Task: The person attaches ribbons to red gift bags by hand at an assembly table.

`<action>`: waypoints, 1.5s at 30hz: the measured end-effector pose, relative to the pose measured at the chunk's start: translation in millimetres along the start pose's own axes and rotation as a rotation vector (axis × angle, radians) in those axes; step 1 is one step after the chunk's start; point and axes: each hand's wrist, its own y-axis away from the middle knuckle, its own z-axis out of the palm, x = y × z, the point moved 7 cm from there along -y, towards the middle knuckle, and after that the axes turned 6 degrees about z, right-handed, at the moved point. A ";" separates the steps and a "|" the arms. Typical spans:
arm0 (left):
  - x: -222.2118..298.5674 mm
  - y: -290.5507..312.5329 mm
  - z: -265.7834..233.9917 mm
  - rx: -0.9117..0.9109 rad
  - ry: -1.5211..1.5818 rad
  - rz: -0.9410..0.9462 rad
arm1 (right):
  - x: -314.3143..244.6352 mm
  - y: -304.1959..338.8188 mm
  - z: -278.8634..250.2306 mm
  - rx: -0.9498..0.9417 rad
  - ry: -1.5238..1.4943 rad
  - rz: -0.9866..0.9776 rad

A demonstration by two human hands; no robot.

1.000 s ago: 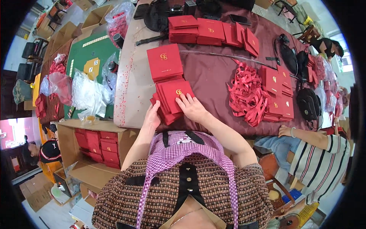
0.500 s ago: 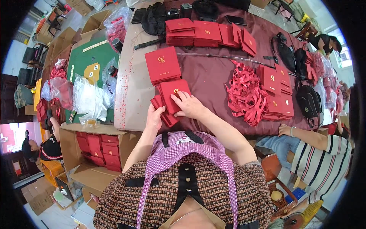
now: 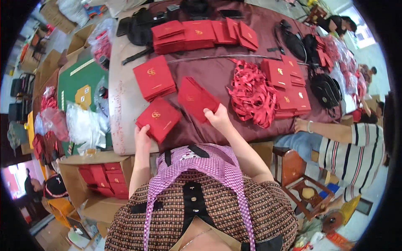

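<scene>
At table edge: left hand (image 3: 142,134) grips red booklet (image 3: 159,118); right hand (image 3: 217,118) grips stack (image 3: 197,98).

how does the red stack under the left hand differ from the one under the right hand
The left-hand stack shows a gold emblem on its top face; the right-hand stack looks nearly plain. The left-hand stack lies squared up by the table's near edge; the right-hand stack is fanned, farther in. Both are red, flat and square.

The person wears a sleeveless top woven in a small brown, orange and black check, with a dark placket and a row of small round buttons down the front. A purple-and-white gingham strap loops round the neck. Both forearms are bare, without rings or watch.
</scene>
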 end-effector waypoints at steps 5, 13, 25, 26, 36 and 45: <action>13.4 -11.0 -15.7 0.019 -0.495 0.212 | 69.8 19.3 -14.3 0.062 -0.896 0.421; 62.4 37.9 123.9 -0.322 -0.837 0.597 | 92.7 27.0 -12.3 -0.092 -1.091 0.556; -17.1 34.7 218.9 -0.490 -1.274 0.735 | 108.8 13.7 -27.5 -0.120 -0.657 0.371; -18.4 31.7 219.8 -0.481 -1.298 0.744 | 113.4 13.4 -28.2 -0.118 -0.658 0.372; -32.7 5.6 206.6 -0.385 -1.239 0.441 | 41.0 -3.2 -78.2 0.213 0.674 -0.137; -11.8 9.6 203.0 -0.370 -1.036 0.318 | 69.4 -50.0 -111.7 0.224 1.308 -0.208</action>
